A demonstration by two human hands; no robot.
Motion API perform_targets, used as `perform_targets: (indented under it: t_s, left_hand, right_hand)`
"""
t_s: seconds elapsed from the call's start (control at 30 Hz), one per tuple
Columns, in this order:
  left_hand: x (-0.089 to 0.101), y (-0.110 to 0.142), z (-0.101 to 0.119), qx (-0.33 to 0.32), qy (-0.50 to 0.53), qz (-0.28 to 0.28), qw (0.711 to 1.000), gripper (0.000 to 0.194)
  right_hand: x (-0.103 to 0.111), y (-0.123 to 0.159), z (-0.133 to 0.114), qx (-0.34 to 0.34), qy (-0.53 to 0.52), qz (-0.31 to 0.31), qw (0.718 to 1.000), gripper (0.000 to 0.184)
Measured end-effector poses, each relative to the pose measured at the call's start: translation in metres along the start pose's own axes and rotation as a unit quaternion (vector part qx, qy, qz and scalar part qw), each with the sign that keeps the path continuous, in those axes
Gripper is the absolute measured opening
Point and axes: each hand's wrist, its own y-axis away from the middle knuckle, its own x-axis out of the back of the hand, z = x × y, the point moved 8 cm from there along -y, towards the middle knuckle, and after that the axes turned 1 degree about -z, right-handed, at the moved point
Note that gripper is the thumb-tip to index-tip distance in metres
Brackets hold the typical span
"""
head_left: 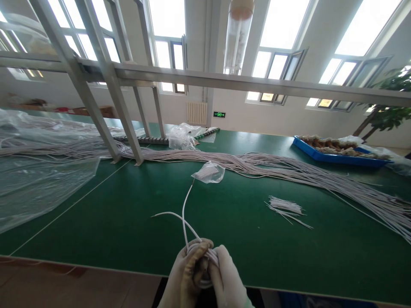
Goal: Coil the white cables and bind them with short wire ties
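Head view, left to right: clear plastic sheeting [48,188] spreads at ten o'clock from the worker's hands, and slanted metal posts [123,119] stand at eleven. Behind runs a long bundle of pale cables [272,167], from ten o'clock round to nearly three. Close to me, the gloved left hand [186,273], its fingers stained brown, curls tight, pinching a coil of white cable [213,256] at the green table's [135,244] near edge; two loose ends rise from it. A small plastic bag [209,172] lies at twelve. The gloved right hand [230,276] grips the coil's right side. Thin white strips [285,206] lie at two, with a blue tray [342,158] farther off.
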Motion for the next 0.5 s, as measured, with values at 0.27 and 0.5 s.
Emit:
perform_targets:
  t_s: [0.27, 0.5]
  left_hand:
    - [-0.012, -0.012, -0.009, 0.058, 0.098, 0.004, 0.994, 0.011]
    - [-0.020, -0.027, -0.042, 0.110, 0.155, -0.073, 0.979, 0.018]
  right_hand:
    - [0.011, 0.003, -0.022, -0.028, -0.170, 0.027, 0.985, 0.046]
    - [0.015, 0.000, -0.014, -0.043, -0.107, 0.127, 0.985, 0.048]
